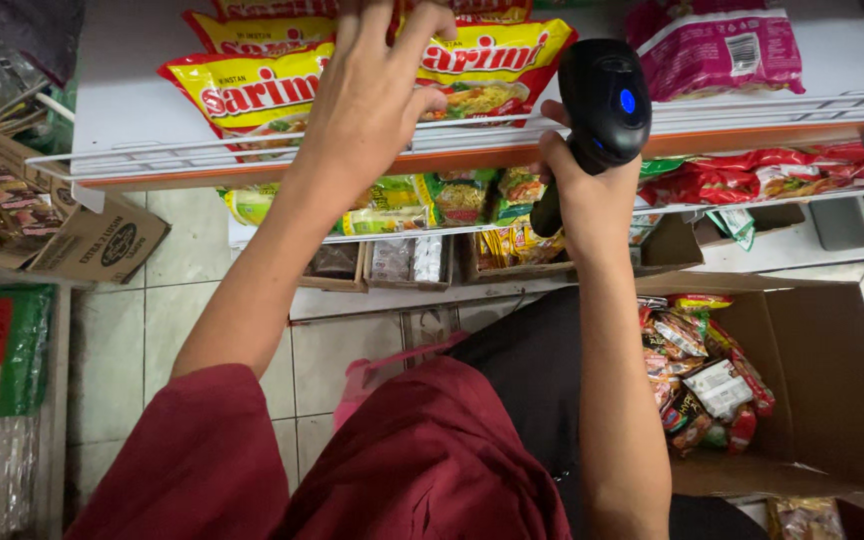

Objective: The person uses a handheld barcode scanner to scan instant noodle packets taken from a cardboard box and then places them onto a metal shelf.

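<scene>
Left hand (377, 95) spread flat, fingers open, atop yellow noodle packets (252, 92) at upper centre, long axis left-right; right hand (582, 185) clenched round black barcode scanner (602, 100) just right of them

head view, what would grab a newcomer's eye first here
The bright yellow and red plastic noodle packets on the white top shelf stand out first, with the left hand spread over them. Beside it, the right hand holds a black handheld scanner with a blue light in a closed grip, pointed at the shelf. Lower right, an open brown cardboard box holds mixed snack packets.
</scene>
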